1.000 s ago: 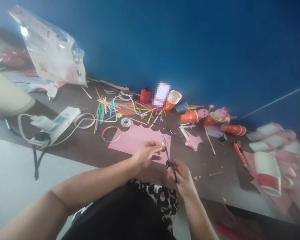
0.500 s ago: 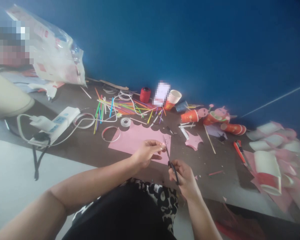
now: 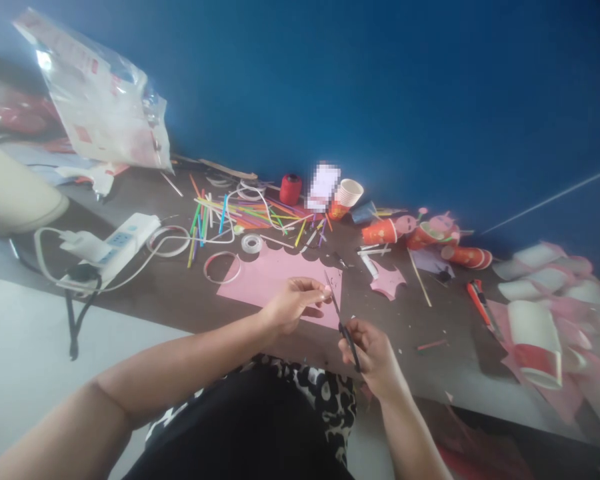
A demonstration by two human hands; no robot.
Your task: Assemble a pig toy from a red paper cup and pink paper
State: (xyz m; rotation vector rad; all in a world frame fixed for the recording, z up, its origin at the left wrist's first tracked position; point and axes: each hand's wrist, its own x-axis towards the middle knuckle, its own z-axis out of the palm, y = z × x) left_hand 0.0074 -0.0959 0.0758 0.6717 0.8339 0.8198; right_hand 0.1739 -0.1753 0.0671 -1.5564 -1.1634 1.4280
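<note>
My right hand (image 3: 370, 350) grips a pair of scissors (image 3: 347, 340) with black handles, its blades pointing up and away from me. Between the thumb and fingers of my left hand (image 3: 300, 303) is a tiny pink piece of paper (image 3: 328, 289), right beside the blades. Whether the blades touch it I cannot tell. Beneath both, a pink sheet of paper (image 3: 260, 280) with scalloped cuts along its far edge lies on the dark table (image 3: 290, 350). Small dark scraps are scattered on the sheet near the blades.
Colourful sticks (image 3: 260, 213), a tape roll (image 3: 251, 244) and red thread spool (image 3: 291, 190) lie beyond the sheet. At left are a power strip (image 3: 125, 243) and glue gun (image 3: 97, 179). Rightward lie decorated red cups (image 3: 380, 232), a box cutter (image 3: 481, 307) and white cups (image 3: 533, 333).
My right hand has shifted slightly right and toward me, and the scissors look more nearly closed. My left hand stays almost in place with the pink piece.
</note>
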